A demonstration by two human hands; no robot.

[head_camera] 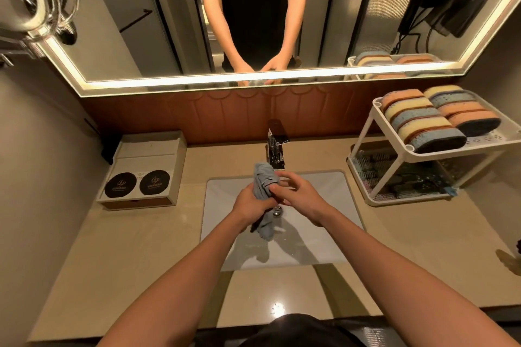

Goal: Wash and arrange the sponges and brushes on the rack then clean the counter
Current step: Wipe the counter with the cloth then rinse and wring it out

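Over the white sink [324,248] my left hand [251,205] grips a blue-grey cloth [263,180] around its middle; one end sticks up and the other hangs down toward the drain. My right hand [296,194] pinches the cloth's upper part from the right, just below the chrome tap [275,149]. At the right stands a white two-tier rack [394,146]. Its top shelf holds two rows of several orange, yellow and blue sponges [423,118]. Its lower shelf [400,177] holds brushes, dim and hard to tell apart.
A beige counter [141,262] surrounds the sink. A white box with two black round lids [141,175] sits at the left back. A lit mirror [253,22] spans the wall, and a black hair dryer [442,5] shows in it at upper right.
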